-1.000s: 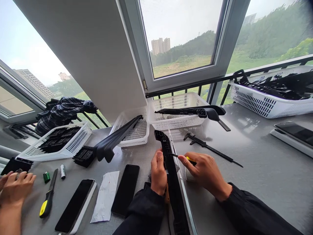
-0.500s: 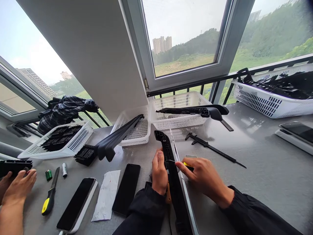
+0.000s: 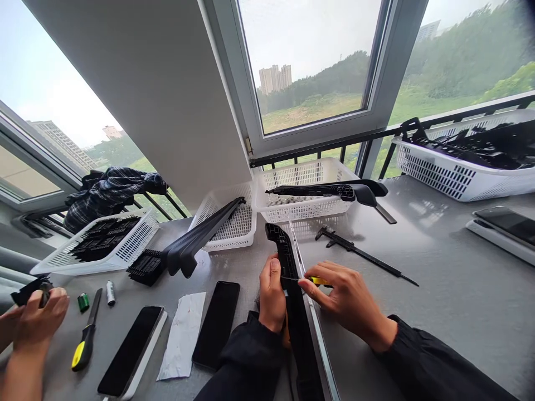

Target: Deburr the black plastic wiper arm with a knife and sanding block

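Note:
My left hand (image 3: 273, 295) is closed round a long black plastic trim piece (image 3: 279, 238), whose ribbed, curved end points away from me. A thin-bladed tool with a yellow handle (image 3: 318, 280) is gripped in my right hand (image 3: 349, 301). Its narrow blade lies across the piece, close to my left thumb; the exact kind of tool is partly hidden by my fingers. Along the right side of the piece runs a shiny metal strip (image 3: 316, 323). Something orange shows below my left hand, mostly covered.
A caliper (image 3: 359, 250) lies right of my hands. Left are a black phone (image 3: 216, 326), white paper (image 3: 181, 337), another phone (image 3: 131, 348) and a yellow-black-handled file (image 3: 86, 340). White baskets (image 3: 221, 242) line the back. Another person's hands (image 3: 39, 317) hold a black part.
My right hand and the tool have shifted slightly, and the blade lies flatter across the piece. At far left, the other person's hands have turned the black part.

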`<state>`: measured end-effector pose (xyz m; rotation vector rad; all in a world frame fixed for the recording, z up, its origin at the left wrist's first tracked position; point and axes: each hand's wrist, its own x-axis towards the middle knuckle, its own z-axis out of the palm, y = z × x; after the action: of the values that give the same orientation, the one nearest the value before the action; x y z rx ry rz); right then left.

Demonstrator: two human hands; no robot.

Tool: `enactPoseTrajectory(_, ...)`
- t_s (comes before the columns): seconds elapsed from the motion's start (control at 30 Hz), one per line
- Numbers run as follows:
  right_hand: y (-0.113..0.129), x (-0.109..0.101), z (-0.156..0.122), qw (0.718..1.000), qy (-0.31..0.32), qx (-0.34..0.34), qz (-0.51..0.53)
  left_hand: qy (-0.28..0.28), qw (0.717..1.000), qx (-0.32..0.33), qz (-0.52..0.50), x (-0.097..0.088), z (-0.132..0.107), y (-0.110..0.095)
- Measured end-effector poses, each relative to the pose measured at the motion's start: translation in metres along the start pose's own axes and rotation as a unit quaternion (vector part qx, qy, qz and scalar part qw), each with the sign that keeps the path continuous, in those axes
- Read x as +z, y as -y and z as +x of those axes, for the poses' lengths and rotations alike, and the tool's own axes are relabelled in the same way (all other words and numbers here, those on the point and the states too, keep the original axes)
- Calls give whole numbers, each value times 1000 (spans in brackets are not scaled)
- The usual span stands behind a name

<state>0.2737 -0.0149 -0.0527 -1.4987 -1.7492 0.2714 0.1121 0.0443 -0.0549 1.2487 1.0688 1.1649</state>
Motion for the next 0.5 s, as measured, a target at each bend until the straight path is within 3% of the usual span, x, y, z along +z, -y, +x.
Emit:
enactPoseTrajectory(0.13,1,0,0,1000,14,-4,-2,-7,1000,-5,-7,-1,3,3)
enactPoseTrajectory(0.33,2,-3,0,997,65,-29,2,-43,994,-68,-75,-5,11,12)
enactPoseTrajectory(0.5,-1,-3,1,997,71,-5,-15,-44,993,-67,-83,-8,14,17)
